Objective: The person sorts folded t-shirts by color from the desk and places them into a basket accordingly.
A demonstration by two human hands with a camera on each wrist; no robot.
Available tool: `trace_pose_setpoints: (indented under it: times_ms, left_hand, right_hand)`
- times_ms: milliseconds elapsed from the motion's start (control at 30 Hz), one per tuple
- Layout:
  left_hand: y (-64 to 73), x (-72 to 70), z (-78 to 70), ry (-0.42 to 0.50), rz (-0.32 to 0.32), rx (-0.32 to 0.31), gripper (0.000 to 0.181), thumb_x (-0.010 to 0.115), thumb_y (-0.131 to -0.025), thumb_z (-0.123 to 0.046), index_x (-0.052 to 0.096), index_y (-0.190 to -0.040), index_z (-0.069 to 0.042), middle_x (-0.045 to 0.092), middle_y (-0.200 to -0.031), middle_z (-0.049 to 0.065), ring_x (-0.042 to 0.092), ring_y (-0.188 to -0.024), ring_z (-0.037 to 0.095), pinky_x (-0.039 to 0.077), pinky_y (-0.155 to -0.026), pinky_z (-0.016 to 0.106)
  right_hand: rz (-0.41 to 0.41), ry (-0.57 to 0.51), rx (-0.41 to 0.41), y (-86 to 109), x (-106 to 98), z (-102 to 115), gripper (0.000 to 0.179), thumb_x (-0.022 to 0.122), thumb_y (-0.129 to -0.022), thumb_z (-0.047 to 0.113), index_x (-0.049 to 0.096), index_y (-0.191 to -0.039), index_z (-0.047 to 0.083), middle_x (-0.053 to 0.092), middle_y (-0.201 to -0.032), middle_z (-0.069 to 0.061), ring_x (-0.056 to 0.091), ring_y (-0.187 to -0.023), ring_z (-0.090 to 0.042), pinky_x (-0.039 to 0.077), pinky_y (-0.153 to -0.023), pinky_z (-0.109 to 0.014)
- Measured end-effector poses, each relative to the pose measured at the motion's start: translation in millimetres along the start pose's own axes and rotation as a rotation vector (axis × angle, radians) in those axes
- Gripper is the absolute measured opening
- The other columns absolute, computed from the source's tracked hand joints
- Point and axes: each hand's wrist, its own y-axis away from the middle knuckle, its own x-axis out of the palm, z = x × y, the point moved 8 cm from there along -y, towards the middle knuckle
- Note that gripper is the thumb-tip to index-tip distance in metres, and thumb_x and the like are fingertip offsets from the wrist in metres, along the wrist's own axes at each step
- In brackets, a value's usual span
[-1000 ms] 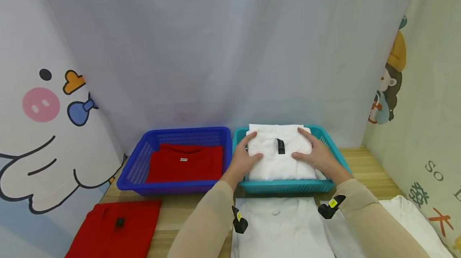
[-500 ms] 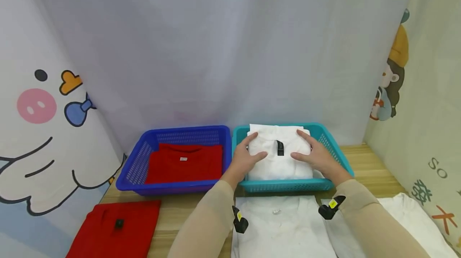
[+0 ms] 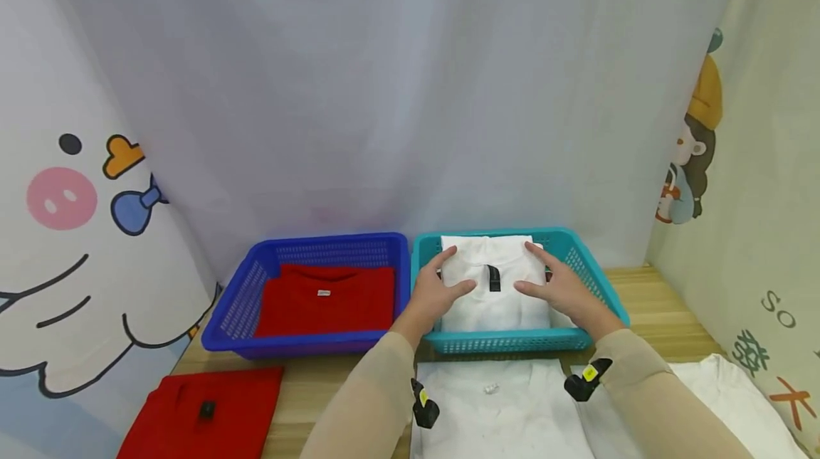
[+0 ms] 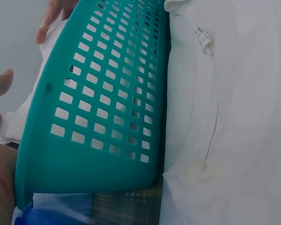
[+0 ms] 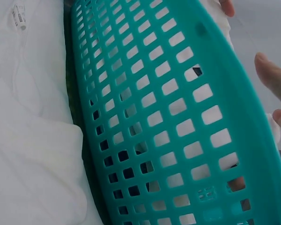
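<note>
2 baskets [image 3: 307,346], 2 hands [image 3: 430,297], 2 black wrist pieces [image 3: 426,413], 5+ folded shirts [image 3: 339,313].
Baskets: 1 blue, 1 teal. Shirts: at least 2 red, at least 3 white; layers underneath can't be counted.

From my remote station: teal basket [image 3: 512,341] and blue basket [image 3: 307,344] looked smooth plastic, faint sheen. White shirt [image 3: 496,313], red shirt [image 3: 327,315]: both appeared matt cloth. Tabletop [image 3: 663,306] seemed grained wood.

Black tag [image 3: 494,278] between left hand [image 3: 430,297] and right hand [image 3: 565,294], print unreadable, red shirt [image 3: 198,427] lower-left of left hand, bottom cut off, outer white shirt [image 3: 724,389] below right hand part-hidden by sleeve [image 3: 660,391]
</note>
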Motion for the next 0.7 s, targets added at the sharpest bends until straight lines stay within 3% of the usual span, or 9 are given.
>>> trace_pose_setpoints:
  times_ms: [233,500,700]
  left_hand:
    - [0.7,-1.6,1.4,0.01,-0.006,-0.012,0.069,0.073,-0.087,-0.026,0.04,-0.147,-0.027,0.029,-0.155,0.001,0.027,-0.141,0.033,0.038,-0.104,0.053]
    - [3.0,-8.4,1.0,0.04,-0.028,-0.038,0.068,0.072,-0.087,-0.037,0.04,-0.147,-0.03,0.033,-0.153,0.0,0.03,-0.14,0.028,0.041,-0.101,0.054]
    - [6.4,-13.9,-11.2,0.042,-0.03,-0.023,0.069,0.068,-0.087,-0.044,0.039,-0.148,-0.03,0.034,-0.152,0.006,0.029,-0.14,0.028,0.037,-0.104,0.056]
  right_hand:
    - [0.005,-0.004,-0.011,4.0,1,6,0.088,0.069,-0.089,0.039,0.014,-0.156,0.025,0.008,-0.159,-0.018,0.027,-0.135,-0.05,0.036,-0.097,-0.067]
    - [-0.018,-0.06,-0.025,5.1,-1,7,0.089,0.068,-0.088,0.043,0.016,-0.156,0.02,0.014,-0.157,-0.02,0.028,-0.138,-0.042,0.031,-0.101,-0.067]
    - [-0.072,-0.031,-0.042,9.6,-9,13,0.089,0.066,-0.088,0.048,0.017,-0.155,0.017,0.016,-0.157,-0.018,0.026,-0.138,-0.042,0.033,-0.101,-0.065]
